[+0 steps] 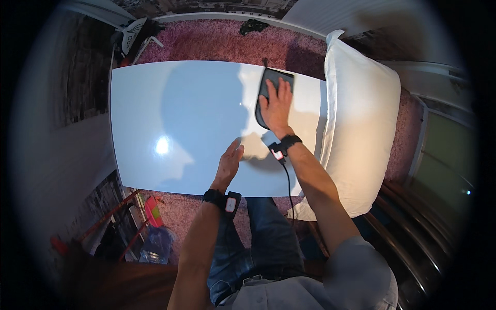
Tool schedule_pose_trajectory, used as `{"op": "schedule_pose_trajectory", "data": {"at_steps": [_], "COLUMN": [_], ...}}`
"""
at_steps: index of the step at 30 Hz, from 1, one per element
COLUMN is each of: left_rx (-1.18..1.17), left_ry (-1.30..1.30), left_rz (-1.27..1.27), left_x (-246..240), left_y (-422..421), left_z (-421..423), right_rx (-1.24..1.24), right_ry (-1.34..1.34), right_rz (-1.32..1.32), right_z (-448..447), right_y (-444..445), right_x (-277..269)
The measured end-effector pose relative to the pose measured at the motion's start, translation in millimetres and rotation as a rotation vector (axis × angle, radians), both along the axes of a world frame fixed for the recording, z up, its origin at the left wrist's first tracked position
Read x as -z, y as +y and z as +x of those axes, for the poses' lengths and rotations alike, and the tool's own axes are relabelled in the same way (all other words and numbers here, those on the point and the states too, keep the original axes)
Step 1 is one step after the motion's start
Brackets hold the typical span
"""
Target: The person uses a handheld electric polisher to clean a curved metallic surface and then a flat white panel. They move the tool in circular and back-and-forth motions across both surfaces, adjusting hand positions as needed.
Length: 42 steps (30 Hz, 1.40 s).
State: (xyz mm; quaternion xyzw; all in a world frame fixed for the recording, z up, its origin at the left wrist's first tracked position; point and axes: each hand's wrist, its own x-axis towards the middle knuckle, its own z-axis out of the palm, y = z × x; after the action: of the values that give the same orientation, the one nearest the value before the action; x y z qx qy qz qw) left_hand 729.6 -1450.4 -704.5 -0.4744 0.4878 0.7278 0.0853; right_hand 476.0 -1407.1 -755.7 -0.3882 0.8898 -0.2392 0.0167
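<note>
My right hand [277,106] rests with spread fingers on a dark grey flat zip case [260,110], which lies towards the right end of a glossy white tabletop [201,100]. A small dark strap or pull sticks out at the case's far end. My left hand [228,164] is over the table's near half, its fingers pointing away from me and nothing in them. Both wrists carry black bands with small devices, and a black cable runs down from the right one. Shadows of my head and arms fall across the white surface.
A white pillow [360,128] stands against the table's right end. Pink shaggy carpet [217,42] surrounds the table. A pink dustpan-like object [153,212] and a clear blue plastic bag [157,244] are at the lower left. Dark glossy rails [407,248] run along the lower right.
</note>
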Motion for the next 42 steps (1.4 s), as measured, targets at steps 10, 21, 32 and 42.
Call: {"op": "schedule_pose_trajectory", "data": {"at_steps": [10,21,32,42], "left_rx": [0.051,-0.150,-0.035,-0.038], "left_ry": [-0.048,-0.031,0.100,-0.013], "left_rz": [-0.145,0.237,0.050,0.087], "left_x": [18,10,-16,-17], "left_y": [15,16,-2,-10], "left_z": [8,13,-14,-20], "right_rx": [-0.548,0.017,-0.420,0.093], "right_ry": [-0.257,0.007,-0.215,-0.018], "right_rz": [0.366,0.036,0.317,0.022], "right_z": [77,-33,37,-21], "right_y": [122,30,146,30], "right_x": [-40,3,-48,-9]}}
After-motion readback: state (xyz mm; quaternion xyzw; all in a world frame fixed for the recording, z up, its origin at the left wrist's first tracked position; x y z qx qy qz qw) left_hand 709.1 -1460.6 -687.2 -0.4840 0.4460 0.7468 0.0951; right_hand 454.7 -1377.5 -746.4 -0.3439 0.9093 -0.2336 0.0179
